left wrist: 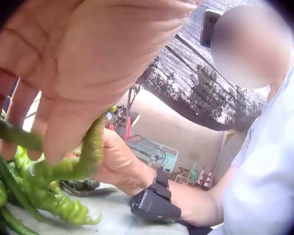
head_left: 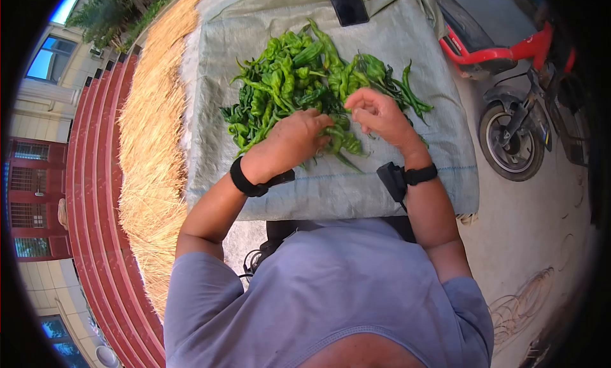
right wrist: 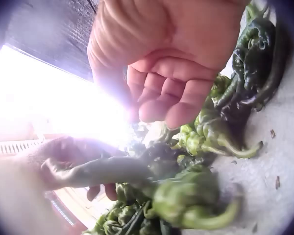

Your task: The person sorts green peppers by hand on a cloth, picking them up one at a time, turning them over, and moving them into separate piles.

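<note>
My left hand (head_left: 296,139) is over the near edge of a heap of green peppers (head_left: 273,81), and its fingers hold a wrinkled green pepper (left wrist: 90,154). In the right wrist view a blurred pepper (right wrist: 191,196) extends past the thumb of that hand. To its right, my right hand (head_left: 382,116) is raised close above the heap's right part. Its fingers (right wrist: 171,93) bend loosely toward the palm with nothing between them. Darker, longer peppers (head_left: 414,94) lie beyond the right hand. Each wrist wears a black strap with a camera.
A pale woven sheet (head_left: 420,190) lies under the peppers. Toward the far edge is a black phone (head_left: 347,4). Straw (head_left: 153,145) and red steps (head_left: 102,196) are to the left, and a red electric scooter (head_left: 509,113) stands to the right.
</note>
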`<control>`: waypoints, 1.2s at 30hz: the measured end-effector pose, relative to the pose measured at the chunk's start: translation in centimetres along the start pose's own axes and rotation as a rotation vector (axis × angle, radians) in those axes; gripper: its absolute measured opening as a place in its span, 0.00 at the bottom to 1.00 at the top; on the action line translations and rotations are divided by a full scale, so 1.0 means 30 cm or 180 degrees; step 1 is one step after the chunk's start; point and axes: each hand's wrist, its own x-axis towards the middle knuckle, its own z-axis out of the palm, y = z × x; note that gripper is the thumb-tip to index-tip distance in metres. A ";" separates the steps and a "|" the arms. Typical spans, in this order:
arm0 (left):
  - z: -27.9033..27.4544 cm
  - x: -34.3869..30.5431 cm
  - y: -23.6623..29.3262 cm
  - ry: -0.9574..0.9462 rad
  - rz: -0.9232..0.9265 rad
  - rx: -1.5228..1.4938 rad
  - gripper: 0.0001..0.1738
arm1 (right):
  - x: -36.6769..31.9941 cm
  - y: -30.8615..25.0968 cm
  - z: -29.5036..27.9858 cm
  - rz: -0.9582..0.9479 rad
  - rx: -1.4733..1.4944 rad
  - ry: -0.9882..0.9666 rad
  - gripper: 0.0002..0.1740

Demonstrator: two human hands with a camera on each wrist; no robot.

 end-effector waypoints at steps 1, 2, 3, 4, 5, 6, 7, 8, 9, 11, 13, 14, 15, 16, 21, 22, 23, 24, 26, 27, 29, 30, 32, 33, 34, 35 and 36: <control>0.009 -0.009 0.000 -0.0162 0.0004 0.0245 0.18 | 0.003 0.000 0.004 0.0052 -0.0098 -0.0022 0.10; 0.010 -0.024 0.001 -0.0442 -0.0040 0.0483 0.18 | 0.003 -0.003 0.007 0.0109 -0.0195 -0.0041 0.10; -0.001 -0.041 0.009 -0.0719 -0.0082 0.0718 0.19 | 0.003 -0.003 0.007 0.0166 -0.0296 -0.0060 0.10; -0.005 -0.051 0.013 -0.0994 -0.0126 0.0952 0.19 | 0.003 0.000 0.006 0.0163 -0.0393 -0.0016 0.10; 0.003 -0.048 0.006 -0.1033 -0.0187 0.0851 0.20 | 0.005 0.003 0.006 0.0156 -0.0490 0.0024 0.10; 0.011 -0.041 -0.005 -0.1072 -0.0253 0.0751 0.20 | 0.007 0.007 0.006 0.0148 -0.0584 0.0059 0.10; 0.014 -0.040 -0.009 -0.1110 -0.0320 0.0656 0.20 | 0.010 0.012 0.007 0.0085 -0.0581 0.0197 0.09; 0.018 -0.041 -0.004 -0.0906 -0.0321 0.0603 0.20 | 0.015 0.020 0.006 0.0020 -0.0575 0.0338 0.09; 0.017 -0.036 0.020 -0.0701 -0.0317 0.0551 0.20 | 0.017 0.021 0.009 -0.0046 -0.0570 0.0483 0.09; 0.051 -0.027 0.054 -0.0424 -0.0262 0.0563 0.21 | 0.015 0.012 0.008 -0.0090 -0.0411 0.0627 0.09; 0.139 -0.021 0.061 -0.0274 -0.0163 0.0692 0.23 | 0.015 0.011 0.004 -0.0141 -0.0308 0.0868 0.09; 0.170 -0.019 0.066 -0.0226 -0.0085 0.0671 0.21 | 0.016 0.016 -0.003 -0.0176 -0.0287 0.1037 0.09; 0.186 -0.017 0.079 -0.0203 -0.0098 0.0726 0.21 | 0.019 0.019 -0.012 -0.0218 -0.0268 0.1209 0.09; 0.197 -0.014 0.093 -0.0175 -0.0105 0.0786 0.20 | 0.022 0.020 -0.021 -0.0192 -0.0269 0.1302 0.09; 0.191 -0.038 0.083 0.0260 0.0307 0.0706 0.19 | 0.032 0.059 -0.032 -0.0551 -0.0897 0.1598 0.09; 0.154 -0.034 0.092 0.0034 0.0211 0.0451 0.21 | 0.022 0.038 -0.028 -0.0454 -0.1466 0.1624 0.10; 0.111 -0.037 0.101 0.0130 0.0187 0.0424 0.22 | 0.015 0.027 -0.024 -0.0320 -0.1808 0.1531 0.11; 0.066 -0.045 0.110 0.0224 0.0156 0.0393 0.22 | 0.009 0.020 -0.019 -0.0179 -0.2148 0.1427 0.12; -0.038 -0.064 0.121 0.0490 0.0007 0.0601 0.23 | 0.004 0.010 -0.005 0.0123 -0.2599 0.1181 0.16; -0.093 -0.072 0.121 0.0590 -0.0119 0.0723 0.24 | -0.001 0.001 0.004 0.0130 -0.2712 0.1132 0.18; -0.153 -0.079 0.075 0.0927 -0.0186 0.0958 0.26 | -0.007 -0.017 0.017 0.0148 -0.2926 0.1040 0.20; -0.170 -0.078 0.052 0.1073 -0.0229 0.1115 0.26 | -0.006 -0.008 0.017 0.0008 -0.3082 0.1086 0.21; -0.181 -0.098 0.017 0.1107 -0.0210 0.1380 0.25 | -0.010 0.025 0.015 -0.0263 -0.3390 0.1179 0.23; -0.168 -0.110 -0.008 0.1009 -0.0144 0.1494 0.24 | -0.010 0.027 0.020 -0.0230 -0.3430 0.1161 0.23; -0.152 -0.113 -0.025 0.0915 -0.0074 0.1608 0.23 | -0.011 0.027 0.025 -0.0198 -0.3473 0.1148 0.23; -0.129 -0.110 -0.029 0.0849 -0.0097 0.1462 0.22 | -0.008 0.029 0.025 -0.0166 -0.3518 0.1136 0.22; -0.106 -0.104 -0.019 0.0786 -0.0117 0.1314 0.21 | -0.003 0.036 0.019 -0.0171 -0.3342 0.1168 0.22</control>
